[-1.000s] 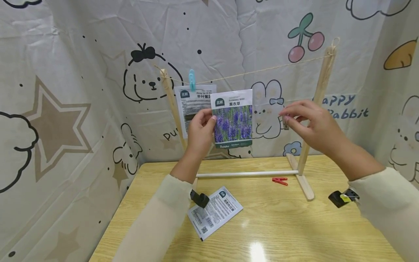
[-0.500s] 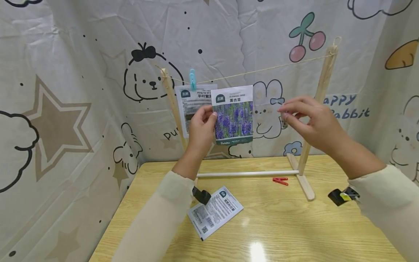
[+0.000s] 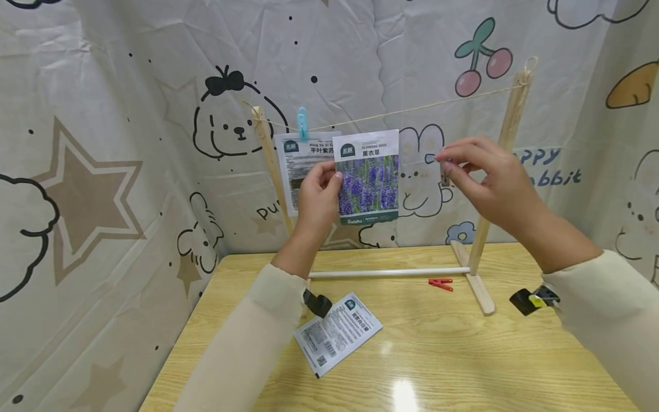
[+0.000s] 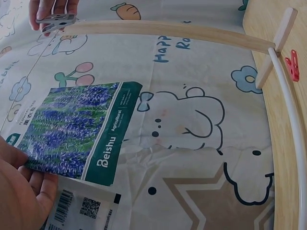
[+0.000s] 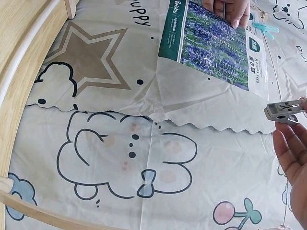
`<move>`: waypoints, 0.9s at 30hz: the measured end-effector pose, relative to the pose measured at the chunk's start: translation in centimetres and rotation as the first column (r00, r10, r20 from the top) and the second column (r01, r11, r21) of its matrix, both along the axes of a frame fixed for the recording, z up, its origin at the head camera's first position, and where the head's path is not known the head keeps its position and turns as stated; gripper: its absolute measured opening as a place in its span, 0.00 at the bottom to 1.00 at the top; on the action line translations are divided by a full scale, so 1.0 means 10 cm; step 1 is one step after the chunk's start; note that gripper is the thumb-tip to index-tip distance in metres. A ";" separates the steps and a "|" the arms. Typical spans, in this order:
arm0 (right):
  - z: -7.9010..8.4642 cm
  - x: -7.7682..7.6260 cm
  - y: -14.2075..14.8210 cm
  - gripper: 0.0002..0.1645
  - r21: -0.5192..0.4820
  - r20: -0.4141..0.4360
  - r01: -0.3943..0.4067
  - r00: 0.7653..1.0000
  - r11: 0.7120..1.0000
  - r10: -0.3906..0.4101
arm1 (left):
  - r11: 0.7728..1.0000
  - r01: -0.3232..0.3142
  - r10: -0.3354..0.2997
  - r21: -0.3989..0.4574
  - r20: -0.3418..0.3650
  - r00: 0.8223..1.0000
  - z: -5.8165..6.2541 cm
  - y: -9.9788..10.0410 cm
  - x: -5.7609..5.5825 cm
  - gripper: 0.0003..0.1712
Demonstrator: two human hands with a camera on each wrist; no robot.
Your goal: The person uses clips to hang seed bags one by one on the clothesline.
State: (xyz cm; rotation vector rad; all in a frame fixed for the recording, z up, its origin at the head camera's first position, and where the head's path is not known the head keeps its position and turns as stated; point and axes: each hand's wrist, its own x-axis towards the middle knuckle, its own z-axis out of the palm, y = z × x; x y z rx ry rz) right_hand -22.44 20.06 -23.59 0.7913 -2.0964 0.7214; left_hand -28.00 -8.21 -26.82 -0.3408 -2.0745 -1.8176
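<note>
A seed packet with purple flowers (image 3: 368, 183) is pinched along its left edge by my left hand (image 3: 318, 197). It is upright, its top just below the string (image 3: 412, 110), and overlaps a second packet (image 3: 296, 166) behind it. That second packet hangs from the string under a light blue clothespin (image 3: 302, 123). Off to the right of the flower packet, my right hand (image 3: 484, 177) pinches a grey clothespin (image 5: 283, 111) between thumb and fingers. In the head view the fingers hide much of this clothespin; the right wrist view shows it more fully, apart from the packet.
The string runs between two wooden posts (image 3: 509, 123), joined low down by a white rod (image 3: 388, 273). On the wooden table (image 3: 437, 355) lie a red clothespin (image 3: 440, 284) and a third packet (image 3: 340, 333), printed text up. A patterned cloth (image 3: 154, 86) hangs behind.
My left hand has raised the flower packet a little toward the string. The right hand has risen slightly too, with the grey clothespin still in its fingers.
</note>
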 end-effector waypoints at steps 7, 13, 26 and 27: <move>0.09 -0.02 -0.06 0.14 -0.003 -0.023 0.011 1.000 1.000 -0.011 | 1.000 -0.008 0.008 -0.008 -0.003 1.000 0.02 0.01 -0.01 0.17; 0.14 -0.05 -0.10 0.14 -0.002 -0.030 0.011 0.999 1.000 -0.011 | 0.999 -0.030 0.031 -0.036 0.003 1.000 0.03 0.03 -0.01 0.17; 0.24 -0.12 -0.15 0.12 -0.032 -0.036 0.022 0.999 0.999 -0.023 | 0.999 -0.033 0.033 -0.030 0.003 0.999 0.07 0.04 0.00 0.16; 0.25 -0.12 -0.16 0.12 -0.032 -0.033 0.027 0.999 0.999 -0.028 | 0.999 -0.033 0.033 -0.029 0.004 0.999 0.07 0.04 0.00 0.16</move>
